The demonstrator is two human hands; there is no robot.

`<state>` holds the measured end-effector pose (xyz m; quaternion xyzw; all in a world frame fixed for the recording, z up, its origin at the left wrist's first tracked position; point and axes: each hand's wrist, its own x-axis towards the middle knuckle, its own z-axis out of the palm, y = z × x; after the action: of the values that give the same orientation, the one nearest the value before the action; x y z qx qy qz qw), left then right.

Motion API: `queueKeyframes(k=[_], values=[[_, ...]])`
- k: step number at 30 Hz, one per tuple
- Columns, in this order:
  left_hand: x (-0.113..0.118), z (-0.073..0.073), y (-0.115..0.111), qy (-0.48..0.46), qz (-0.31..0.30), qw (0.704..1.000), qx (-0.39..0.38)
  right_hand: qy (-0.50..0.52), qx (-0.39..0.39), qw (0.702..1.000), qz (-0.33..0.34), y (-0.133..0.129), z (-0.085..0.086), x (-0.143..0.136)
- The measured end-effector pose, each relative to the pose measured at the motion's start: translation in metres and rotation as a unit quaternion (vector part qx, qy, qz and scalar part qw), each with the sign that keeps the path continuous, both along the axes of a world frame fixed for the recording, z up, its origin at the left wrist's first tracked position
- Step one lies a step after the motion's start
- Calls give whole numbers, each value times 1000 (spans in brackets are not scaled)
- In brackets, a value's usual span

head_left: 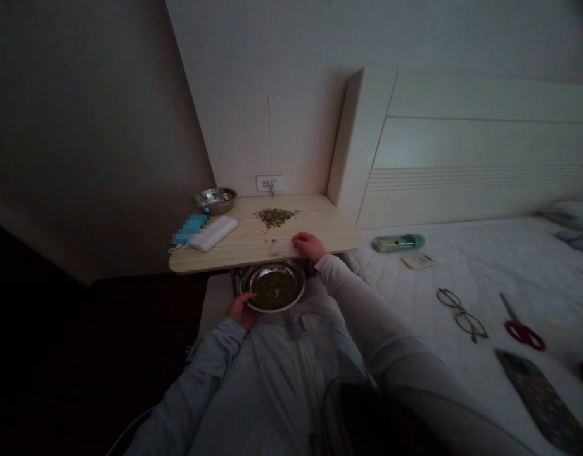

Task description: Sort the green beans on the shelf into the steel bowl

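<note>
My left hand (243, 310) is closed on the near left rim of a steel bowl (260, 271), just below the table's front edge. Inside the bowl lies a layer of small dark green grains (276, 289), perhaps beans. With closed fingers, my right hand (310, 246) holds the right end of a thin, translucent plastic piece (285, 247) at the table's front edge. A few loose grains lie near that piece. Farther back on the table is a spread pile of the same small grains (275, 218).
On the small wooden table (327, 223), a second steel bowl (215, 200) stands behind a white power bank (214, 233). To the right, the bed (455, 272) bears a green bottle (398, 242), glasses (462, 315), red-handled scissors (524, 334) and a dark patterned phone (543, 399).
</note>
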<state>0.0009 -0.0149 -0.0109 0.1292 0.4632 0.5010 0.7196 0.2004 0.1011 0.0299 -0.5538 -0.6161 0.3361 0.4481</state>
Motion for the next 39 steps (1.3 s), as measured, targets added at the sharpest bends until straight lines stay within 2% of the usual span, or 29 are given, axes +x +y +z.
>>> queueKeyframes(k=[19,39], values=[[0,0,0,-5,5,1000,-14,22,7,999,-27,11,-3,5],[0,0,0,-13,7,1000,-9,20,13,1000,-7,8,-4,6]])
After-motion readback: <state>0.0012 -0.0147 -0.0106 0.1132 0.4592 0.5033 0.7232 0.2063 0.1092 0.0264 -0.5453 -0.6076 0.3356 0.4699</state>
